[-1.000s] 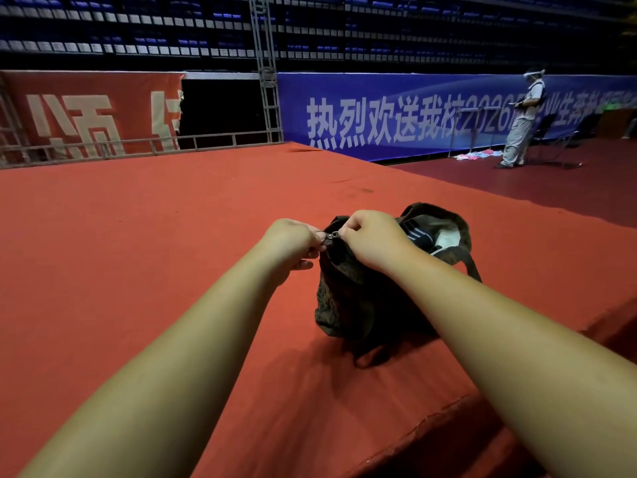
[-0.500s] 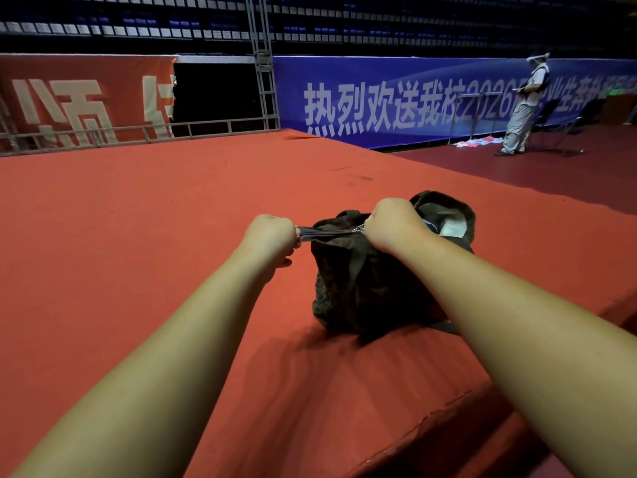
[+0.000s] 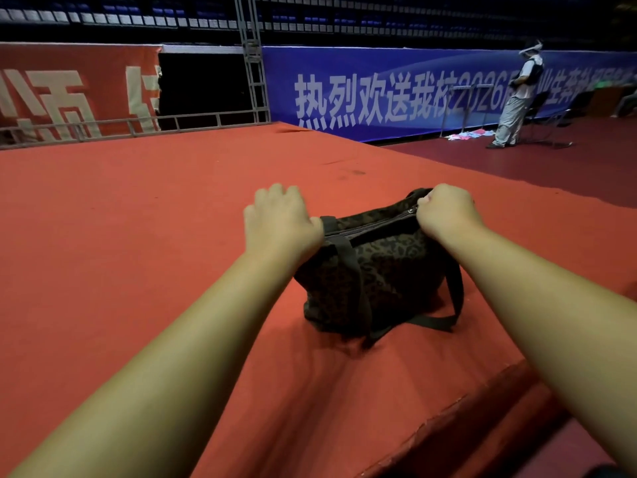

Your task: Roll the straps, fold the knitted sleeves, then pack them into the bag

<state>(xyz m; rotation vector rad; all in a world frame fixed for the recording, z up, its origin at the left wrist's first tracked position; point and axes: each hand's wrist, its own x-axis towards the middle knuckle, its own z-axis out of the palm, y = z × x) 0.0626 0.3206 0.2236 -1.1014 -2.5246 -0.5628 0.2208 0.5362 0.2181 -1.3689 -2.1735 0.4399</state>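
Observation:
A dark leopard-print bag [image 3: 382, 267] stands on the red carpeted platform [image 3: 138, 236], its dark carry straps [image 3: 455, 288] hanging down its front. Along its top the zip [image 3: 372, 226] is drawn shut, so whatever is inside is hidden. My left hand [image 3: 279, 219] is at the bag's left end with its fingers loose and spread, the thumb touching the fabric. At the right end of the zip, my right hand [image 3: 448, 212] is curled and pinches the zip pull [image 3: 412, 211].
The platform's front edge [image 3: 465, 401] runs close below the bag and drops to a darker floor at the right. A person [image 3: 517, 98] stands far off by a blue banner [image 3: 379, 94]. A metal rail [image 3: 138, 124] lines the platform's back.
My right hand has pulled the zip from the bag's left end to its right end, closing the opening. My left hand has loosened its grip on the left end.

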